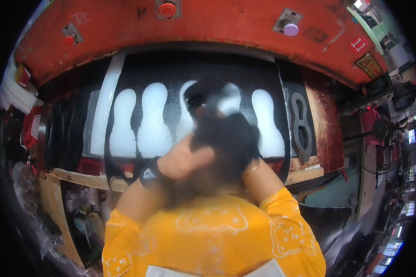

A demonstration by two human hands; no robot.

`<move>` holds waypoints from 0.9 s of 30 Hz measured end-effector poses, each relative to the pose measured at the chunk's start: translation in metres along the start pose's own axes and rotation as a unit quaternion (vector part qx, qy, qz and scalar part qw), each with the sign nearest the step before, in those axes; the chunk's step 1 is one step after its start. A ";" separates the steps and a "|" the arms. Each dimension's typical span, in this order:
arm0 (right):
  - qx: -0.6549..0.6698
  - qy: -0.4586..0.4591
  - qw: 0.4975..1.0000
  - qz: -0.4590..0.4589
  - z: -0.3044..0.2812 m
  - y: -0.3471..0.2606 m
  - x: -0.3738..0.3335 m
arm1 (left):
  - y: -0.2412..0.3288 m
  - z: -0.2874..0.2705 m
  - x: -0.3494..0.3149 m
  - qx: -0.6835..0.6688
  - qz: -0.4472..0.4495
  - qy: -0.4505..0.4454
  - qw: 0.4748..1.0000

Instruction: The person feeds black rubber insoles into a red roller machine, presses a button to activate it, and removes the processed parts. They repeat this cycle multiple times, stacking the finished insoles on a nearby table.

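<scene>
My two hands meet over the middle of a black sheet (194, 64), and motion smears both. My left hand (185, 159), with a black band at the wrist, lies against a dark blurred mass. Black covers my right hand (233, 143); whether that is a glove or a held piece I cannot tell. Beyond the fingers a blurred black shape (207, 92) rises over the sheet, its kind unclear. Several sole-shaped openings in the sheet show white beneath, among them a left opening (125, 124) and a right opening (267, 122). My hands partly hide the middle openings.
A sole-shaped cutting die (301, 127) lies right of the sheet. Across the far side runs a red machine beam (226, 25) with a red button (166, 9) and a pale purple knob (290, 29). A wooden edge strip (81, 177) borders the near side. Dark sheets (64, 134) lie left.
</scene>
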State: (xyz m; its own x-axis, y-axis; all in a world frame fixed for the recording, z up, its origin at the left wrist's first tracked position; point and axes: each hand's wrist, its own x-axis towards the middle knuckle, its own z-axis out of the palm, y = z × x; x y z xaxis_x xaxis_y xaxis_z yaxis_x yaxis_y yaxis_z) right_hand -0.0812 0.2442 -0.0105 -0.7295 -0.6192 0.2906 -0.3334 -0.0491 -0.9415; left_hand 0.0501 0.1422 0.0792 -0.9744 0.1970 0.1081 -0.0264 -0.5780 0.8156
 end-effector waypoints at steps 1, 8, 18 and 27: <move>-0.027 0.016 0.999 -0.015 0.000 -0.001 -0.005 | -0.001 -0.001 0.002 0.013 -0.021 0.076 0.997; 0.144 0.041 0.987 0.058 -0.038 -0.091 -0.017 | -0.002 -0.006 0.015 0.297 0.106 0.208 0.926; 0.185 0.456 0.865 0.094 -0.151 -0.066 -0.065 | 0.032 -0.029 -0.009 0.296 0.007 0.118 0.948; 0.155 0.636 0.693 0.302 -0.295 -0.046 -0.386 | 0.047 -0.028 0.020 0.127 -0.013 -0.105 0.986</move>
State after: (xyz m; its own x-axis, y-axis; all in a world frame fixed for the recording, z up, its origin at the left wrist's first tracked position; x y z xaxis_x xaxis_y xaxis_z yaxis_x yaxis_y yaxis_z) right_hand 0.0396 0.7171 -0.0294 -0.6829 0.5813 -0.4424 0.2623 -0.3701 -0.8912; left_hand 0.0229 0.0963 0.1039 -0.9062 0.3835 0.1784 0.0316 -0.3593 0.9327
